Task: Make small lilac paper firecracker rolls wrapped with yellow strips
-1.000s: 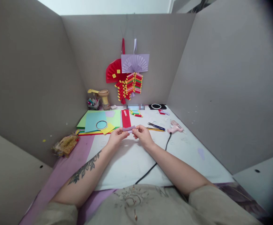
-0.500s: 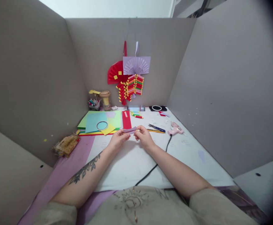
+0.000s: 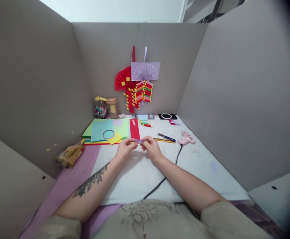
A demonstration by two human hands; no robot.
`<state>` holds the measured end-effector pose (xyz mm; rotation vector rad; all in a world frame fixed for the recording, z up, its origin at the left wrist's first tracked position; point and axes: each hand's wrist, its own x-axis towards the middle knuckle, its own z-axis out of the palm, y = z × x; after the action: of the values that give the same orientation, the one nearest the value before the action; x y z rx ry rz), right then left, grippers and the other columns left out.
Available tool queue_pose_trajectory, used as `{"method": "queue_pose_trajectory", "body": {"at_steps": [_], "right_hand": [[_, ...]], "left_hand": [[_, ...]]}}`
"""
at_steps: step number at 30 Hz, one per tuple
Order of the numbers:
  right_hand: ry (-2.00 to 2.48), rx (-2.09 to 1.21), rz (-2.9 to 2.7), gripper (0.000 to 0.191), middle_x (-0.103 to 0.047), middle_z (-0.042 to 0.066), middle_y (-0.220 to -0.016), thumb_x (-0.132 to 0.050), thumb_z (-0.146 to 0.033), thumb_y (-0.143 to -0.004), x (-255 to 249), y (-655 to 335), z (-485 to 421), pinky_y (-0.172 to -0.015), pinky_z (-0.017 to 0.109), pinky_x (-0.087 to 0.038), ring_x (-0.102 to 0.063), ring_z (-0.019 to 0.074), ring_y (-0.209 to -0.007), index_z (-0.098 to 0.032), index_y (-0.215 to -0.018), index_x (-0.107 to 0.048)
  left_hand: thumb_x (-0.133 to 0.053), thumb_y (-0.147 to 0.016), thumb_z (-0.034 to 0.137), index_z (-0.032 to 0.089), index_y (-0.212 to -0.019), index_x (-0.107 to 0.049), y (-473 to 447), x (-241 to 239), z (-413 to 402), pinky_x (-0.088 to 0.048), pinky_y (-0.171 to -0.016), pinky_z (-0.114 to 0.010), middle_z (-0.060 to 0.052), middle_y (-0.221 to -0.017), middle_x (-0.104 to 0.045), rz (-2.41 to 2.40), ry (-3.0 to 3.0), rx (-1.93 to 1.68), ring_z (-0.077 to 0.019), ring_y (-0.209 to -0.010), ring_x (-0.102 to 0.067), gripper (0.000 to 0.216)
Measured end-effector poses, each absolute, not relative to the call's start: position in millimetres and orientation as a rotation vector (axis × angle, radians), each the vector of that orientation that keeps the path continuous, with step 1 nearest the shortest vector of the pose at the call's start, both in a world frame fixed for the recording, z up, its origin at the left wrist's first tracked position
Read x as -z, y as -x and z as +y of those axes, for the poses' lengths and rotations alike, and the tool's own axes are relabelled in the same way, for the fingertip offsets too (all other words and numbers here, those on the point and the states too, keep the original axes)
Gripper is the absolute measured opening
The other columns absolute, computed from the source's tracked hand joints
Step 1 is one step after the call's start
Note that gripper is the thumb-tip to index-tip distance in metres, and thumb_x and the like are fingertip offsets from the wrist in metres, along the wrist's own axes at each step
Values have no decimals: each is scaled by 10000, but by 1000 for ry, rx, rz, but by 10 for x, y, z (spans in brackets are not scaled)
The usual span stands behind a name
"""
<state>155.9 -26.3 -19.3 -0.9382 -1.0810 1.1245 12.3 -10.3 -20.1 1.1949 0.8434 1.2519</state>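
**L hand (image 3: 125, 149) & R hand (image 3: 153, 148) pinching purple paper strip (image 3: 138, 141)**

Head view: fingers (image 3: 133, 145) of both are grasping the strip, approx. one end each, & holding it above the tabletop (image 3: 130, 186). Just beyond, red paper (image 3: 135, 132) is lying w/ a small pink roll (image 3: 134, 123) on it. Dark-blue snips (image 3: 168, 137) are resting to the R, nr a pink glue gun (image 3: 186, 138). Blue sheet (image 3: 97, 129) is lying to the L.

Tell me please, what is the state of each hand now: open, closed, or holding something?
Left hand: closed, pinching one end of the purple paper.
Right hand: closed, pinching its other end.
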Motion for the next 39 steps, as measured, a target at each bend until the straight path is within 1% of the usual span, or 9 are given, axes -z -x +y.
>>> {"method": "queue_pose_trajectory", "body": {"at_steps": [4, 9, 11, 16, 20, 26, 29, 33, 39], "right_hand": [[931, -1115, -1068, 105, -590, -30, -604, -559, -246, -680, 203, -1555, -264, -456, 201, -410, -499, 85, -491, -176, -758, -572], [895, -1161, -1087, 131, -550, -58, -569, -593, -243, -661, 208, -1535, -269, -457, 200, -407, -480, 80, -472, -187, -774, -563], [901, -1167, -1074, 134, -524, -73, -541, -595, -215, -640, 212, -1522, -267, -435, 194, -387, -453, 73, -445, -190, -766, -555], [912, -1191, -982, 113, -538, -68, -551, -572, -174, -606, 203, -1492, -270, -388, 181, -322, -418, 63, -416, -189, -713, -540], [880, -1214, -926, 99, -503, -77, -502, -566, -152, -581, 177, -1472, -286, -375, 177, -280, -380, 57, -394, -190, -664, -527], [866, -1223, -869, 70, -497, -73, -476, -558, -144, -577, 150, -1453, -298, -376, 177, -261, -374, 56, -388, -189, -627, -540], [833, -1252, -863, 66, -534, -60, -513, -583, -151, -583, 126, -1453, -317, -390, 177, -274, -389, 51, -400, -184, -639, -570], [784, -1338, -870, 126, -575, -48, -575, -640, -171, -567, 95, -1464, -347, -430, 184, -346, -441, 53, -431, -182, -689, -608], [776, -1380, -856, 195, -566, -48, -561, -693, -204, -563, 92, -1480, -352, -453, 189, -417, -479, 66, -461, -189, -743, -618]], "left_hand": [[-721, -604, 247, 141, -835, -642, -130, 181, -125, -402, -614, -220, 1, -680, -625, 812, -1196, -1243, -100, -615, -536, 266], [-714, -601, 231, 147, -796, -641, -121, 225, -77, -413, -619, -221, 11, -647, -616, 849, -1143, -1261, -97, -604, -540, 225], [-709, -593, 212, 150, -785, -643, -117, 243, -58, -418, -622, -224, 8, -647, -624, 853, -1139, -1248, -103, -614, -551, 212], [-693, -582, 184, 149, -746, -646, -137, 229, -67, -421, -608, -230, 5, -626, -620, 836, -1121, -1245, -105, -595, -549, 175], [-683, -571, 166, 145, -719, -650, -167, 192, -109, -417, -599, -229, 7, -604, -608, 853, -1081, -1264, -101, -581, -539, 153], [-682, -565, 161, 159, -715, -655, -182, 208, -131, -433, -644, -243, 0, -687, -635, 847, -1091, -1309, -108, -638, -549, 152], [-680, -567, 156, 160, -708, -647, -189, 185, -130, -436, -654, -247, -1, -704, -637, 846, -1063, -1327, -110, -652, -551, 145], [-687, -558, 167, 153, -685, -633, -192, 112, -130, -428, -624, -244, 7, -653, -617, 829, -1010, -1349, -102, -609, -536, 139], [-691, -589, 207, 155, -743, -655, -137, 58, -130, -426, -599, -239, 12, -630, -610, 803, -1108, -1320, -99, -585, -534, 166]]}}
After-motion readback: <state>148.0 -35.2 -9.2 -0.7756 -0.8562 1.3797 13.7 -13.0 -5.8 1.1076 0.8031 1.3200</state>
